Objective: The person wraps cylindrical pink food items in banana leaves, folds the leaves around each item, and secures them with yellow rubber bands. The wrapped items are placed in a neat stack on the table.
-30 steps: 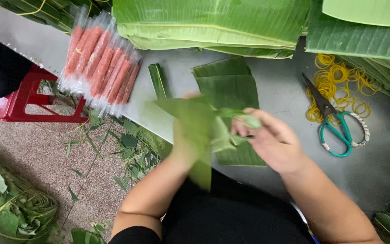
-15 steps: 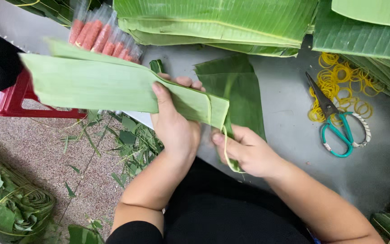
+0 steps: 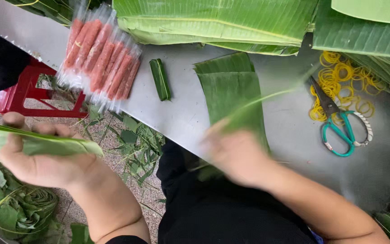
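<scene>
My left hand is out over the floor at the lower left, closed on a long folded banana leaf strip that runs off the left edge. My right hand, blurred by motion, is at the near edge of the grey table and grips a thin green leaf strip that rises to the upper right. Beneath that hand lie stacked cut banana leaf pieces. A small wrapped green leaf roll rests on the table, next to a row of pink sausages in clear plastic.
Large banana leaves are piled along the far side. Green-handled scissors lie among several yellow rubber bands at the right. A red plastic stool and leaf scraps are on the floor; coiled leaves sit at lower left.
My left hand has swung the long leaf strip off the table, down and to the left. My right hand has moved up with a thin strip torn away from it.
</scene>
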